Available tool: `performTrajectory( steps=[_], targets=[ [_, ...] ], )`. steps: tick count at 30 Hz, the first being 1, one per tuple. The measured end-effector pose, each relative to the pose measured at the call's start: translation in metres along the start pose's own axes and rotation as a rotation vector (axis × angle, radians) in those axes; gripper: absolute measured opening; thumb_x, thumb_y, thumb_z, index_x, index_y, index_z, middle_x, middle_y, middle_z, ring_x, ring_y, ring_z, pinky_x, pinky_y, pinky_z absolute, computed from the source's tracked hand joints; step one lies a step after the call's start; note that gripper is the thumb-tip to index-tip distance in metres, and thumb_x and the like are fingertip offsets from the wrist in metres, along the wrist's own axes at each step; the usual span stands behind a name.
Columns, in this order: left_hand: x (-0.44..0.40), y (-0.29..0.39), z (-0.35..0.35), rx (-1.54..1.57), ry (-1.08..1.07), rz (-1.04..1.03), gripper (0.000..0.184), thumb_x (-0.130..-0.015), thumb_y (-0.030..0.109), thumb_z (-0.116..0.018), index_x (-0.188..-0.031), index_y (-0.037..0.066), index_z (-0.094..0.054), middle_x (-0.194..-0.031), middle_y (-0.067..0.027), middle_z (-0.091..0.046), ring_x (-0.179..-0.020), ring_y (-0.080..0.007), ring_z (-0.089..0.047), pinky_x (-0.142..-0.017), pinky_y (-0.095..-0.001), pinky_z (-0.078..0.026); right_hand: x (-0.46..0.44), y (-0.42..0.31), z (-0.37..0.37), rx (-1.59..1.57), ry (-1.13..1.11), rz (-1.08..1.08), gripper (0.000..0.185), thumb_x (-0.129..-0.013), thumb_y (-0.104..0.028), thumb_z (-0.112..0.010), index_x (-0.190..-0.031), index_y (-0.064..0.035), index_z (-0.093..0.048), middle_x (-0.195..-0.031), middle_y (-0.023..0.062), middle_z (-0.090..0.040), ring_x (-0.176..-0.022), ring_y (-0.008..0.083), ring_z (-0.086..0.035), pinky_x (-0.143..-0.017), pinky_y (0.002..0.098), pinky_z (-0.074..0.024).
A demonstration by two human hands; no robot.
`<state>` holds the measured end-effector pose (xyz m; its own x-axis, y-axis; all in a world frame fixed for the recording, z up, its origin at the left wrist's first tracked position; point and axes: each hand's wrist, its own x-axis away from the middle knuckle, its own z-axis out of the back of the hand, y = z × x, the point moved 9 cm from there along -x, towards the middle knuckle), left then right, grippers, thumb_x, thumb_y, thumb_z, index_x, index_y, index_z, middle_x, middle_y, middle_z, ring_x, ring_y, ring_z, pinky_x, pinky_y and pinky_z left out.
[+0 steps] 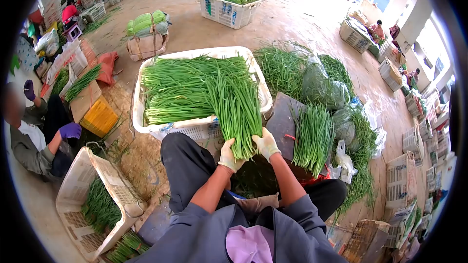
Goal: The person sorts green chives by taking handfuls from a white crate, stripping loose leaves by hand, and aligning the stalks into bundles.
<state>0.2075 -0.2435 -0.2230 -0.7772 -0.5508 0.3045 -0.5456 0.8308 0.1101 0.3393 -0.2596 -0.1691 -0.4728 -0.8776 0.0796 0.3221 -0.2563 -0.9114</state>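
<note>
A loose bunch of chives is held between my two gloved hands at its lower end. My left hand wraps its left side, and my right hand presses the right side. The bunch's far tips rest over the white plastic crate, on top of chives laid flat inside. To the right, another bunch of chives lies on a dark board, with a red tie beside it.
Loose greens and plastic bags are heaped at right. A tipped white crate with chives stands at lower left, near a seated person in purple gloves. A filled crate and a wrapped bundle are farther back.
</note>
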Motion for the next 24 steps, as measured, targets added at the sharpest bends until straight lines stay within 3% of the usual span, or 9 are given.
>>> performTrajectory(
  steps=[2,7,9,10,11,13,15,19,24],
  targets=[
    [-0.002,0.000,-0.001,-0.002,-0.008,0.007,0.052,-0.095,0.033,-0.041,-0.139,0.007,-0.048,-0.134,-0.0160,-0.058,-0.117,-0.0388,-0.058,-0.103,-0.0609,-0.043,0.003,-0.013,-0.007,0.202,-0.035,0.051,0.051,-0.090,-0.025,-0.064,-0.132,0.0000,-0.049,-0.115,0.0239,-0.065,-0.110,0.0388,-0.062,-0.094,0.0420,-0.0473],
    [-0.003,0.000,-0.004,0.085,-0.022,-0.029,0.055,-0.091,0.038,-0.044,-0.137,0.007,-0.052,-0.134,-0.0156,-0.058,-0.118,-0.0368,-0.057,-0.103,-0.0562,-0.043,-0.001,-0.005,-0.021,0.359,-0.157,0.070,0.063,-0.089,-0.030,-0.066,-0.139,0.0001,-0.042,-0.119,0.0254,-0.063,-0.114,0.0401,-0.059,-0.095,0.0427,-0.0469],
    [-0.004,0.001,-0.004,0.097,-0.019,-0.028,0.056,-0.090,0.039,-0.045,-0.136,0.007,-0.052,-0.133,-0.0154,-0.058,-0.118,-0.0364,-0.057,-0.103,-0.0560,-0.043,0.000,-0.017,-0.004,0.461,0.026,0.038,0.067,-0.088,-0.034,-0.068,-0.139,0.0001,-0.042,-0.118,0.0266,-0.063,-0.112,0.0409,-0.060,-0.096,0.0439,-0.0467],
    [-0.004,-0.001,-0.004,0.101,-0.031,-0.014,0.057,-0.090,0.039,-0.046,-0.136,0.008,-0.053,-0.133,-0.0152,-0.059,-0.118,-0.0361,-0.057,-0.103,-0.0555,-0.043,0.008,-0.039,0.012,0.511,0.257,0.168,0.066,-0.086,-0.039,-0.069,-0.135,-0.0005,-0.046,-0.124,0.0313,-0.056,-0.110,0.0457,-0.058,-0.093,0.0478,-0.0475],
    [-0.003,-0.001,-0.004,0.104,-0.042,0.000,0.057,-0.089,0.040,-0.046,-0.136,0.008,-0.053,-0.132,-0.0149,-0.059,-0.118,-0.0358,-0.058,-0.103,-0.0549,-0.043,0.014,-0.071,0.024,0.537,0.376,0.255,0.059,-0.085,-0.040,-0.070,-0.126,-0.0004,-0.055,-0.117,0.0274,-0.061,-0.105,0.0422,-0.061,-0.089,0.0460,-0.0492],
    [-0.001,-0.001,-0.009,0.113,-0.041,0.007,0.055,-0.091,0.041,-0.045,-0.135,0.009,-0.054,-0.130,-0.0137,-0.061,-0.117,-0.0344,-0.058,-0.102,-0.0540,-0.045,0.014,-0.093,0.025,0.411,0.302,0.318,0.041,-0.083,-0.035,-0.072,-0.109,-0.0044,-0.068,-0.104,0.0206,-0.069,-0.095,0.0358,-0.067,-0.083,0.0419,-0.0519],
    [-0.002,0.000,0.000,0.070,-0.007,-0.019,0.053,-0.092,0.041,-0.043,-0.132,0.009,-0.056,-0.128,-0.0124,-0.062,-0.117,-0.0328,-0.059,-0.102,-0.0522,-0.045,0.019,-0.098,-0.002,0.456,0.090,0.196,0.029,-0.083,-0.034,-0.070,-0.091,-0.0072,-0.074,-0.092,0.0163,-0.071,-0.089,0.0344,-0.068,-0.079,0.0422,-0.0530],
    [-0.006,0.000,0.006,0.093,0.010,-0.002,0.049,-0.094,0.041,-0.041,-0.129,0.011,-0.058,-0.125,-0.0111,-0.063,-0.117,-0.0322,-0.058,-0.103,-0.0491,-0.044,0.018,-0.076,-0.033,0.677,-0.034,0.032,0.031,-0.079,-0.040,-0.069,-0.091,-0.0110,-0.075,-0.091,0.0149,-0.071,-0.089,0.0346,-0.068,-0.081,0.0436,-0.0534],
    [-0.004,0.003,0.007,0.048,0.055,-0.043,0.046,-0.095,0.040,-0.043,-0.127,0.012,-0.059,-0.125,-0.0104,-0.064,-0.113,-0.0311,-0.060,-0.100,-0.0477,-0.046,0.013,-0.061,-0.034,0.466,0.046,0.060,0.033,-0.075,-0.032,-0.074,-0.094,-0.0044,-0.074,-0.092,0.0167,-0.072,-0.088,0.0332,-0.069,-0.083,0.0419,-0.0536]
  ],
)
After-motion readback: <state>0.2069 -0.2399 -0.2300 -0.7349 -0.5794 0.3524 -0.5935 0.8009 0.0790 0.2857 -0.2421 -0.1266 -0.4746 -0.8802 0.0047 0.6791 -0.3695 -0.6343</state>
